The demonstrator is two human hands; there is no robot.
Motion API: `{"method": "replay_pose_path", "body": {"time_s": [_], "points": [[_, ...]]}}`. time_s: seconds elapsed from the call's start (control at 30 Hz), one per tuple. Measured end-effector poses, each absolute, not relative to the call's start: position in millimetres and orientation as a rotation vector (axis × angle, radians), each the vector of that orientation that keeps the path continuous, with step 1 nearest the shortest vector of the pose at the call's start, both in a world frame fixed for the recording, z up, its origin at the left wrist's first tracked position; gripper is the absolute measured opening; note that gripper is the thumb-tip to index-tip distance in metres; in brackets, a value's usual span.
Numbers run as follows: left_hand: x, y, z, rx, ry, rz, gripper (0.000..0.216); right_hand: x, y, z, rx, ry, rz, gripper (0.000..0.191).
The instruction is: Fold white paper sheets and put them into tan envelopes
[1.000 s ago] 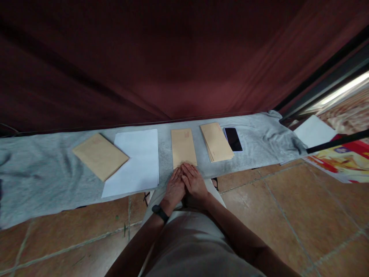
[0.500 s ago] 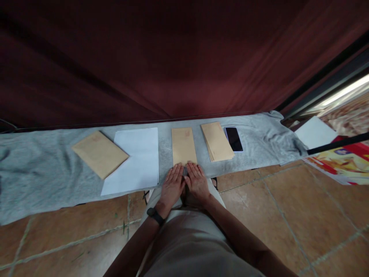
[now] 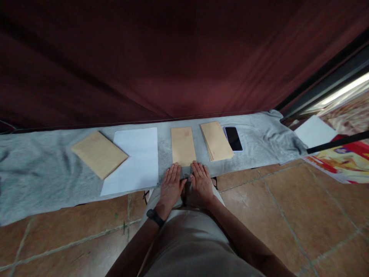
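Lying flat, midway along the gray-draped table (image 3: 261,132): the middle envelope (image 3: 183,146), brown, long sides running away from the body, small reddish print near the far right corner.

At its near left corner, the left hand (image 3: 170,188), palm down, fingertips at the near edge. Grip flat and spread, fingers straight and side by side, thumb held out toward the other hand. At the near right corner, the right hand (image 3: 201,187), also palm down, fingertips right at the corner. Grip likewise flat, fingers straight and slightly fanned, thumb angled inward. Between the two thumbs, a narrow gap. Pressing or merely resting: impossible to tell. Around the left wrist, a black watch (image 3: 155,217).

To the left, apart from the middle envelope, white paper (image 3: 141,157), flat. Overlapping its left side, the left envelope (image 3: 99,154), brown, set diagonally, one corner out over the paper. To the right, a brown stack (image 3: 216,140) of envelopes, turned at a slight angle, edges fanned at the near end. Just beside, a phone (image 3: 234,139), dark screen up; contact with the stack unclear.

Behind the table, a dark red curtain (image 3: 184,69); underneath, brown floor tiles (image 3: 259,215).
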State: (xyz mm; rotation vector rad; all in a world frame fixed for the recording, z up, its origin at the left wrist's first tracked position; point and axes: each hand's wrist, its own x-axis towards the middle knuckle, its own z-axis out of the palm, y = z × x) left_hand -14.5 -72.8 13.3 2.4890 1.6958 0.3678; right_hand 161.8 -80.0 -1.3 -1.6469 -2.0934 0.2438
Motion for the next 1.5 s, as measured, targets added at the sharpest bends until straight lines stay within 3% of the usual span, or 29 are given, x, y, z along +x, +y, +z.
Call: {"method": "replay_pose_path", "body": {"time_s": [1.5], "points": [[9.4, -60.2, 9.8, 2.567, 1.606, 0.43, 0.054, 170.6, -72.9, 2.3, -1.64, -2.056, 0.137, 0.046]]}}
